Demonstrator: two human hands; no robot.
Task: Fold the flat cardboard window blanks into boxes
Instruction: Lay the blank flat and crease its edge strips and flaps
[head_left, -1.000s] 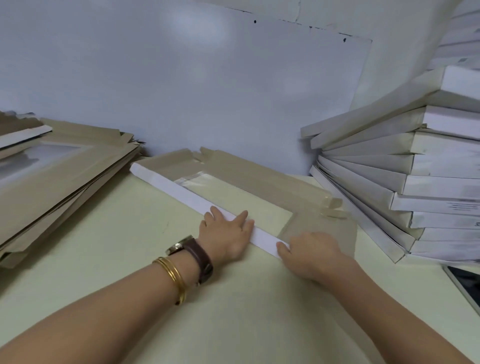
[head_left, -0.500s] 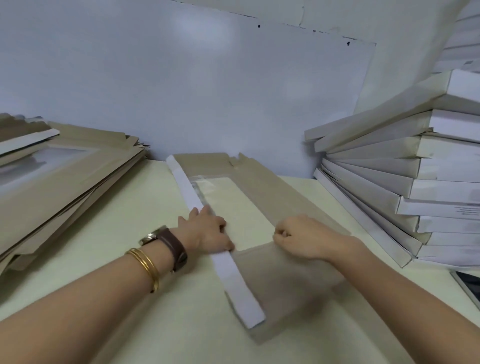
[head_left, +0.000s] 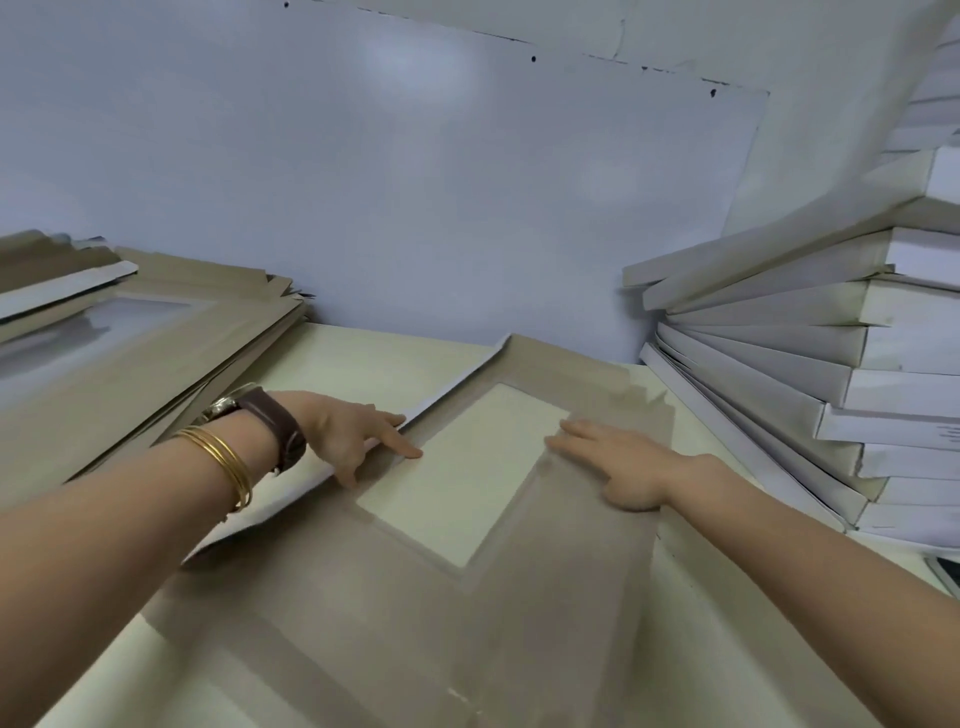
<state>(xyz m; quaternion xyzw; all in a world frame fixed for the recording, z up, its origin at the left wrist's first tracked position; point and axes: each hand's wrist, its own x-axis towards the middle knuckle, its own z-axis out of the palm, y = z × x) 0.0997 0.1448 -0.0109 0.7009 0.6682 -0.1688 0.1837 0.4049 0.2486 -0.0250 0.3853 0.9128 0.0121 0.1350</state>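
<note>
A brown cardboard window blank (head_left: 395, 597) lies flat on the pale table, its clear rectangular window in the middle. Along its left edge a long white-faced flap (head_left: 447, 387) stands slightly raised. My left hand (head_left: 353, 434), with a watch and gold bangles on the wrist, rests at the fold of that flap, its fingers straight and pointing onto the brown panel. My right hand (head_left: 618, 460) lies flat on the panel at the window's right side, fingers stretched out.
A pile of flat brown blanks (head_left: 130, 353) sits at the left against the wall. A tall leaning stack of folded white boxes (head_left: 810, 374) fills the right side. The corner of a dark flat device (head_left: 945, 571) shows at the right edge.
The blank has been turned and pulled toward me, and now spreads out flat. My right hand has uncurled to lie flat beside the window. My left hand has slid along the white flap.
</note>
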